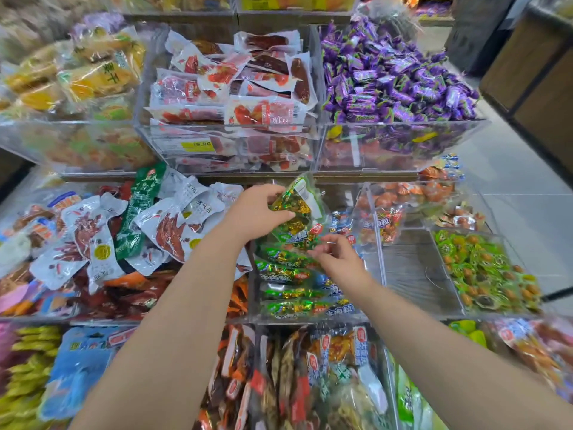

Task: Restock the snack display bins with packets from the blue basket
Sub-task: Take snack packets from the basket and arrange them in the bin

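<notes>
My left hand (259, 212) grips a green-and-gold snack packet (297, 201) and holds it upright over a clear acrylic bin (376, 231) in the middle row. Several more green and blue packets (288, 274) lie stacked flat inside that bin. Just below the held packet, my right hand (336, 259) hovers over the stack with curled fingers; its fingertips pinch the edge of a clear green packet (305, 243). The blue basket is out of view.
Tiered clear bins surround me: red sausage packets (235, 88) and purple candies (393, 79) above, white and red packets (124, 237) on the left, green-wrapped sweets (486, 268) on the right. Between the bins is a bare grey compartment (412, 268). Floor tiles (511, 181) lie further right.
</notes>
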The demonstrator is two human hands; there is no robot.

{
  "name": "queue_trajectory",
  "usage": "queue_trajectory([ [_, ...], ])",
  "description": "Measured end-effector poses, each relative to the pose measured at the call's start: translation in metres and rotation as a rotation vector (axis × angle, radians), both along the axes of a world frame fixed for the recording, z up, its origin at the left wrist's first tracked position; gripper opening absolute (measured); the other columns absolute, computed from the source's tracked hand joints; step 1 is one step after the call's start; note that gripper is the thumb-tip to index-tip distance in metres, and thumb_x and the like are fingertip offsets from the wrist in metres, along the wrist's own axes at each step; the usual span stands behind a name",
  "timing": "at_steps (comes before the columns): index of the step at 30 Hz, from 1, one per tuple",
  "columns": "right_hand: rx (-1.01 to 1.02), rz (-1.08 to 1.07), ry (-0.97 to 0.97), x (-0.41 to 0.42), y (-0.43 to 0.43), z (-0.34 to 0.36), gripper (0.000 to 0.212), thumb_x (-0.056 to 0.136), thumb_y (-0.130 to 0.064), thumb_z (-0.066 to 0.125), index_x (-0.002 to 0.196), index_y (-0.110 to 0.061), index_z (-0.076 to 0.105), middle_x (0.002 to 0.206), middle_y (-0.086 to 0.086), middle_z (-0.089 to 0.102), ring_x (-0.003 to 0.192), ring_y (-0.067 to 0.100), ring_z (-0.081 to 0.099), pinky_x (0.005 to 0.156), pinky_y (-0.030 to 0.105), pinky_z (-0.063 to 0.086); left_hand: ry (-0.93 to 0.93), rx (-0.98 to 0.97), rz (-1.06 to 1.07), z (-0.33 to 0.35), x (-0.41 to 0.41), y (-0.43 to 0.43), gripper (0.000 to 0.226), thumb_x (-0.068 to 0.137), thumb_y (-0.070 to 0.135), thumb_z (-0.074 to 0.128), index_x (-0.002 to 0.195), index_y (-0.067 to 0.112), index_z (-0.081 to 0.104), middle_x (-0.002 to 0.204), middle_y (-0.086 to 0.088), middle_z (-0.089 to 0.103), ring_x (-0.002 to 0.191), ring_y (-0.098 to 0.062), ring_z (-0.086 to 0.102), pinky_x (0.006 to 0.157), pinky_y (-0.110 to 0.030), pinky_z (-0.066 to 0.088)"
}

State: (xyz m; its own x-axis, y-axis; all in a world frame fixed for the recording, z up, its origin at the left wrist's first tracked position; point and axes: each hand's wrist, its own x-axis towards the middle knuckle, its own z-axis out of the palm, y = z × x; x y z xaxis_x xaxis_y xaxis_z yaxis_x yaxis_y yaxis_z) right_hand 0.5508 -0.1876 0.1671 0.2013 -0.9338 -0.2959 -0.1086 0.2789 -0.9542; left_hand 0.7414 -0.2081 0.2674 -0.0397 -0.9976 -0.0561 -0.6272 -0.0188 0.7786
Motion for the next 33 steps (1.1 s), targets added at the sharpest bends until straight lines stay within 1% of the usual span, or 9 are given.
queue_trajectory([
  [6, 0.334, -0.099, -0.493, 0.001, -0.007, 0.012, 0.048, 0.084, -0.057, 0.048, 0.120, -0.026, 0.052, 0.111, 0.009, 0.067, 0.110, 0.026, 0.059, 0.080, 0.039, 0.050, 0.174, 0.042, -0.113, -0.014, 0.000, 0.001, 0.043, 0.078, 0.010, 0.078, 0.099, 0.040, 0.057, 0.103, 0.028, 0.057, 0.091, 0.022, 0.053, 0.080, -0.002, 0.044],
  [9, 0.463, -0.005, -0.521, -0.007, -0.019, 0.019, 0.057, 0.091, -0.063, 0.030, 0.118, -0.022, 0.059, 0.115, 0.013, 0.066, 0.112, 0.025, 0.057, 0.087, 0.033, 0.040, -0.161, -0.184, -0.326, -0.020, -0.005, 0.007, 0.042, 0.074, 0.012, 0.081, 0.110, 0.030, 0.069, 0.113, 0.014, 0.066, 0.112, 0.000, 0.056, 0.101, -0.018, 0.038],
  [14, 0.471, 0.121, -0.450, -0.016, -0.028, 0.027, 0.033, 0.081, -0.033, 0.061, 0.110, -0.017, 0.059, 0.094, 0.003, 0.073, 0.084, 0.017, 0.070, 0.093, 0.036, 0.049, -0.398, -0.469, -0.343, -0.024, -0.001, 0.007, 0.052, 0.066, 0.018, 0.081, 0.115, 0.032, 0.070, 0.140, 0.001, 0.053, 0.139, -0.024, 0.028, 0.114, -0.052, 0.009],
  [17, 0.450, 0.016, -0.544, -0.022, -0.029, 0.024, 0.032, 0.073, -0.019, 0.066, 0.104, -0.015, 0.059, 0.091, 0.002, 0.073, 0.084, 0.019, 0.067, 0.102, 0.044, 0.043, -0.317, -0.197, -0.022, -0.031, 0.003, 0.005, 0.070, 0.074, 0.017, 0.075, 0.137, 0.032, 0.049, 0.143, -0.004, 0.045, 0.132, -0.027, 0.037, 0.109, -0.040, 0.025],
  [20, 0.443, -0.132, -0.609, -0.020, -0.024, 0.012, 0.056, 0.077, -0.011, 0.064, 0.129, -0.017, 0.046, 0.089, 0.003, 0.074, 0.081, 0.018, 0.068, 0.101, 0.042, 0.043, -0.144, 0.130, 0.008, -0.042, -0.002, 0.011, 0.052, 0.091, 0.020, 0.060, 0.140, 0.021, 0.041, 0.115, 0.002, 0.060, 0.093, -0.010, 0.058, 0.078, -0.023, 0.045],
  [23, 0.419, -0.286, -0.720, -0.019, -0.020, 0.004, 0.072, 0.087, -0.006, 0.058, 0.147, -0.022, 0.021, 0.105, 0.005, 0.066, 0.087, 0.019, 0.067, 0.082, 0.033, 0.050, -0.331, 0.212, -0.220, -0.049, -0.008, 0.023, 0.052, 0.095, 0.037, 0.053, 0.142, 0.019, 0.041, 0.136, 0.002, 0.052, 0.118, -0.012, 0.052, 0.094, -0.023, 0.038],
  [26, 0.374, -0.347, -0.777, -0.024, -0.022, -0.001, 0.056, 0.086, -0.004, 0.058, 0.134, -0.023, 0.037, 0.119, 0.006, 0.056, 0.107, 0.025, 0.060, 0.088, 0.032, 0.050, -0.430, 0.223, -0.261, -0.050, -0.010, 0.028, 0.040, 0.090, 0.045, 0.059, 0.123, 0.023, 0.057, 0.125, 0.004, 0.056, 0.115, -0.015, 0.053, 0.092, -0.029, 0.043],
  [29, 0.291, -0.253, -0.639, -0.021, -0.025, 0.000, 0.026, 0.084, 0.001, 0.060, 0.099, -0.016, 0.049, 0.108, 0.005, 0.062, 0.102, 0.023, 0.062, 0.095, 0.034, 0.047, -0.562, 0.154, -0.268, -0.044, -0.009, 0.031, 0.017, 0.093, 0.040, 0.056, 0.101, 0.027, 0.063, 0.098, 0.010, 0.059, 0.096, -0.013, 0.057, 0.072, -0.028, 0.042],
  [33, 0.025, 0.082, 0.067, -0.006, -0.021, -0.009, 0.029, 0.083, 0.006, 0.063, 0.095, -0.019, 0.056, 0.097, 0.000, 0.065, 0.084, 0.011, 0.062, 0.073, 0.023, 0.050, -0.701, 0.066, -0.245, -0.037, -0.007, 0.029, 0.016, 0.091, 0.030, 0.055, 0.099, 0.024, 0.067, 0.099, 0.006, 0.064, 0.098, -0.016, 0.057, 0.076, -0.033, 0.048],
])
